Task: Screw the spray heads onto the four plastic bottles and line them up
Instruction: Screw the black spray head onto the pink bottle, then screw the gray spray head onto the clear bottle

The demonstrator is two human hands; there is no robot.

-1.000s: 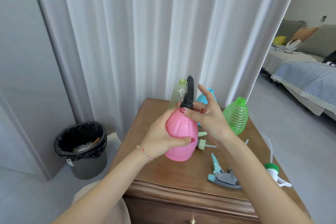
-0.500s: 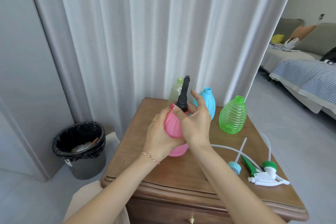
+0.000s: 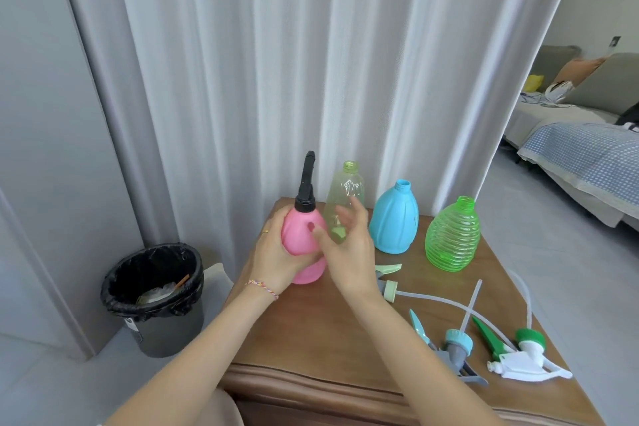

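My left hand (image 3: pixel 276 252) grips a pink bottle (image 3: pixel 302 235) with a black spray head (image 3: pixel 306 183) on its neck, standing at the table's back left. Just right of the pink bottle, my right hand (image 3: pixel 349 249) is open with blurred fingers and holds nothing. Behind it stand a clear yellow-green bottle (image 3: pixel 347 194), a blue bottle (image 3: pixel 394 218) and a ribbed green bottle (image 3: pixel 453 235), all without heads. Three loose spray heads lie on the wood: pale green (image 3: pixel 389 282), blue-grey (image 3: pixel 456 353) and green-white (image 3: pixel 525 356).
The wooden table (image 3: pixel 345 339) stands against a white curtain (image 3: pixel 311 62). A black-lined bin (image 3: pixel 155 294) sits on the floor to the left. A bed with a blue checked cover (image 3: pixel 587 159) lies at the far right.
The pink bottle has gone down from mid-air to the table's back left. My right hand has let go of its black head and opened beside it.
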